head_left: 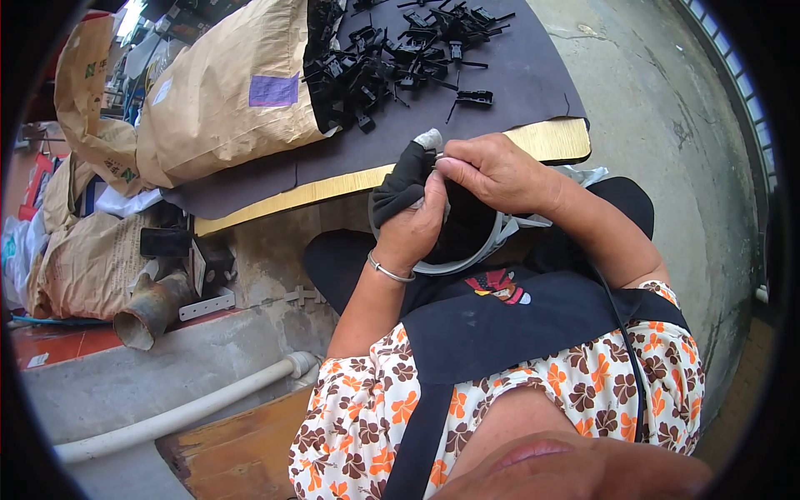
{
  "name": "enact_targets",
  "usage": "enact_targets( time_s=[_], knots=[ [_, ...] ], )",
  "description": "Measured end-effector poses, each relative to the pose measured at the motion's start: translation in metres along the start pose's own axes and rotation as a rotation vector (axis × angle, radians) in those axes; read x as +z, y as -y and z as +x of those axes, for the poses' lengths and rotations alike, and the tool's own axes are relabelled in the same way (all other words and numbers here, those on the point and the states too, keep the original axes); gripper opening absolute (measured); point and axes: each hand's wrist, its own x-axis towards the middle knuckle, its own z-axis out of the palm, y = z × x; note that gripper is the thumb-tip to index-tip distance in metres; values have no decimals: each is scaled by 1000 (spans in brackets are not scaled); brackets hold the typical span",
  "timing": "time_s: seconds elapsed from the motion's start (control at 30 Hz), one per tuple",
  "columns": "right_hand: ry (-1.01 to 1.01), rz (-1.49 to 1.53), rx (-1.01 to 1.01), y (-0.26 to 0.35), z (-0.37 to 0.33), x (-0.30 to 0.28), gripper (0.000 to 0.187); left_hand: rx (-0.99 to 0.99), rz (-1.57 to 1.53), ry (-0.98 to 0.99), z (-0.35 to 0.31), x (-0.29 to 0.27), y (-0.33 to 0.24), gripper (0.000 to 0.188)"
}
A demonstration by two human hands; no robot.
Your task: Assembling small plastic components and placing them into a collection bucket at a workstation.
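Here, the two hands meet over the desk's near edge. The right hand (493, 173) comes in from the right, thumb and forefinger pinching a small, thin part (441, 156), its other fingers curled in. The part sits right between the two sets of fingertips; it is too small and too covered to tell what it is. The left hand (415, 218) has its thumb raised close to the right fingertips, and black cloth (402, 185) wraps its fingers, with a whitish tip (429, 139) at the far end. Whether those fingers grip the part too, I cannot tell. A bracelet (390, 268) circles the left wrist.

Beyond the hands is the desk (546, 140), pale wood along its near edge and spread with a dark cover (367, 148). On the cover lies a loose heap of black plastic pieces (408, 54), many with thin stalks sticking out; one black piece (474, 98) lies apart, nearest the hands. To the left of the heap, a large brown paper sack (217, 100) lies on its side, its mouth toward the pieces, a purple patch (273, 91) on it. Nearer than the desk, a pale rounded rim (467, 260) shows below the hands, beside the dark apron (500, 333).
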Motion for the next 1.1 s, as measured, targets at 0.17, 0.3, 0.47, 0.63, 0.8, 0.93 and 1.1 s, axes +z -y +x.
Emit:
enact_targets(
  time_s=[0.17,0.3,0.47,0.63,0.8,0.93,1.1],
  knots=[
    [-11,-70,30,2,1,8,25,231,324,-45,2,1,7,31],
    [-46,-35,37,-1,1,13,25,295,372,-56,2,3,2,31],
    [61,123,89,-1,2,3,26,137,83,-98,-1,4,-6,30],
    [135,-89,44,0,-1,-8,14,-152,-369,-37,-2,-18,-4,32],
    [36,-67,-175,-10,-2,-8,10,-180,-352,-102,-3,-16,2,37],
    [9,82,-164,-8,-1,-6,7,-71,-155,-52,-5,-11,7,32],
    [65,215,60,-4,0,0,10,18,-222,119,-3,-6,0,18]
  ],
)
